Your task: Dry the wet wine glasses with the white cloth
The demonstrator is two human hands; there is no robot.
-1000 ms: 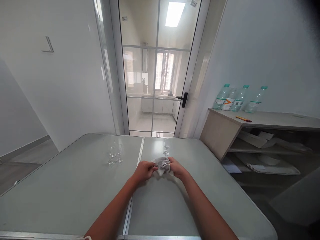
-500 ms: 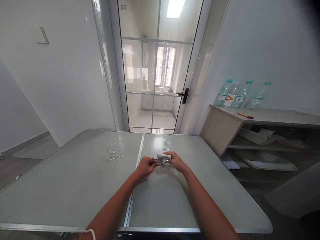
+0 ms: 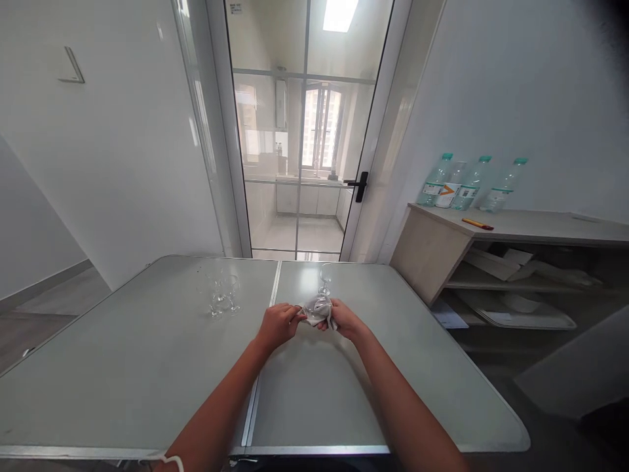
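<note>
Both hands were closed on one item. The left hand (image 3: 278, 324) pinched the near-left end of a small clear glass (image 3: 314, 305). The right hand (image 3: 344, 319) was cupped round a grey cloth (image 3: 329, 322) wrapped over the glass's other side. Couldn't tell whether the left fingers were on the stem or the foot; too small to see.

The glass was held between the two hands just above the table (image 3: 147, 367), by the centre seam and nearer the far edge than the near one.

Handling, my read: light, thin-walled, fragile and slick where bare. The cloth is soft and adds friction. Best taken by the bowl through the cloth, with the stem end only steadied, not levered.

A second stemmed glass (image 3: 324, 280) stood upright just beyond the hands, close enough to knock. A cluster of glasses (image 3: 219, 295) stood left of the seam, well apart from the grip.
</note>
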